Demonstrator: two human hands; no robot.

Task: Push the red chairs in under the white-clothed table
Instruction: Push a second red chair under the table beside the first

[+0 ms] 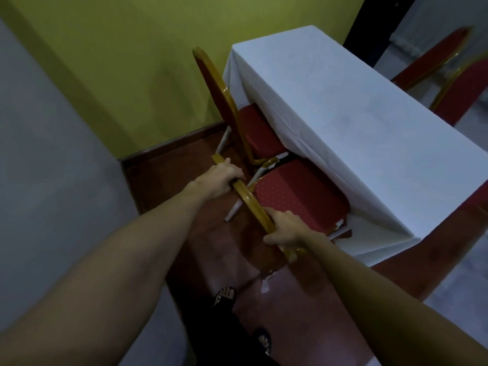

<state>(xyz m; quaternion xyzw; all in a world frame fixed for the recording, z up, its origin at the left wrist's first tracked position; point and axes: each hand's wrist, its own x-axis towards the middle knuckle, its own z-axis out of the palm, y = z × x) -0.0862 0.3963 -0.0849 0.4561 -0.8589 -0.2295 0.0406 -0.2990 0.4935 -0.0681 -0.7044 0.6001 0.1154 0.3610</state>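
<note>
A long table (356, 122) under a white cloth runs from the centre to the right. The near red chair (298, 196) with a gold frame has its dotted seat partly under the cloth edge. My left hand (221, 178) grips the top rail of its backrest at the left end. My right hand (285, 229) grips the same rail near the right end. A second red chair (253, 130) stands beyond it, seat partly under the table, its tall back upright.
A green wall (132, 62) with a dark wooden skirting stands close on the left. Two more red chairs (449, 75) are at the table's far side, upper right. My feet in black sandals (224, 294) stand on the reddish floor behind the near chair.
</note>
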